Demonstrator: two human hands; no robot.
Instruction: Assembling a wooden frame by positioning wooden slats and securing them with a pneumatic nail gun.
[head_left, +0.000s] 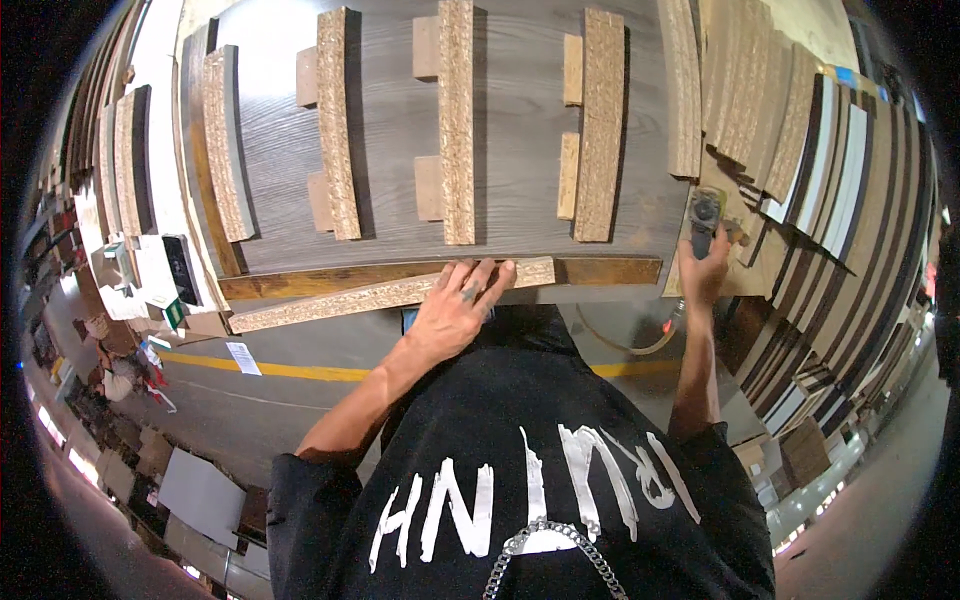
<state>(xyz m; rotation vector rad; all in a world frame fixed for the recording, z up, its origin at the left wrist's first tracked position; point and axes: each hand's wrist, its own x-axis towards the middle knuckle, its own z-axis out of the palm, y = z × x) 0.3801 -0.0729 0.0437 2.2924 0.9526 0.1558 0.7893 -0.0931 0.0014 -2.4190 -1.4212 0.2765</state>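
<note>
My left hand grips a long particleboard strip along the near edge of a dark wood-grain panel. The strip lies at a slant: its left end sticks out toward me, and its right end rests over a brown wooden rail. My fingers are bent over its far side. At the right, my right hand is closed around the handle of an air nail gun, which has a round dark head. A thin hose hangs below that hand.
Several particleboard strips stand across the panel, some with small blocks beside them. Stacks of boards fill the right side. At the left lie a black device and a small green-and-white box. A yellow line crosses the floor.
</note>
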